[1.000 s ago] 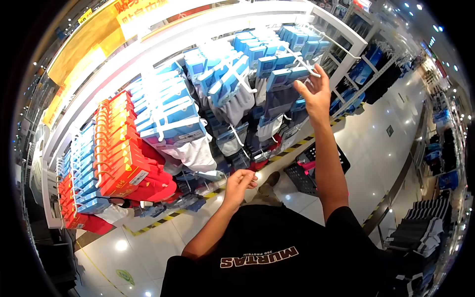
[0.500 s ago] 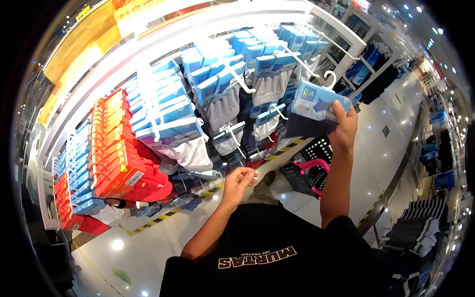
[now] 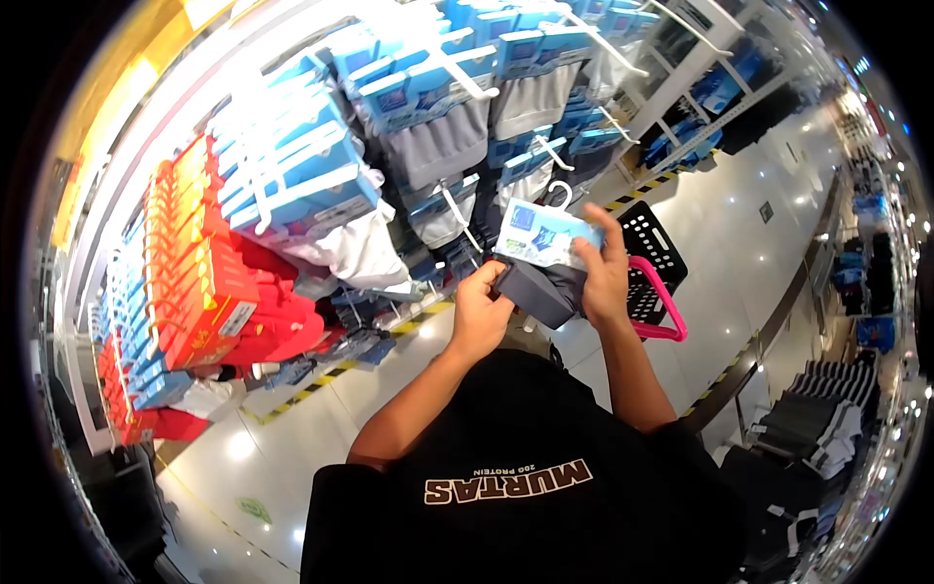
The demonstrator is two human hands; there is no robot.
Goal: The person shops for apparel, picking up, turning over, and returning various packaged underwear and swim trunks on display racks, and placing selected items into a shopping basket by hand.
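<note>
A blue cardboard header with a white hook (image 3: pixel 551 234) and dark grey folded cloth (image 3: pixel 537 295) below it form one hanging pack in front of me. My left hand (image 3: pixel 481 313) pinches the left edge of the grey cloth. On the other side, my right hand (image 3: pixel 605 268) holds the pack by the right end of its card, thumb on the front and fingers raised behind. The pack is tilted, its hook pointing up, off the rack. Similar blue-carded packs with grey cloth (image 3: pixel 438 146) hang just beyond it.
Red packs (image 3: pixel 209 302) and blue packs (image 3: pixel 311 195) hang on the rack at left, with white metal prongs (image 3: pixel 457 73) sticking out. A black basket with a pink handle (image 3: pixel 665 302) stands on the floor at right. Folded clothes (image 3: pixel 803 423) lie at far right.
My right hand has taken a pack off its prong and brought it down and left to my body. My left hand has risen slightly and closed on its cloth. The view has shifted.
</note>
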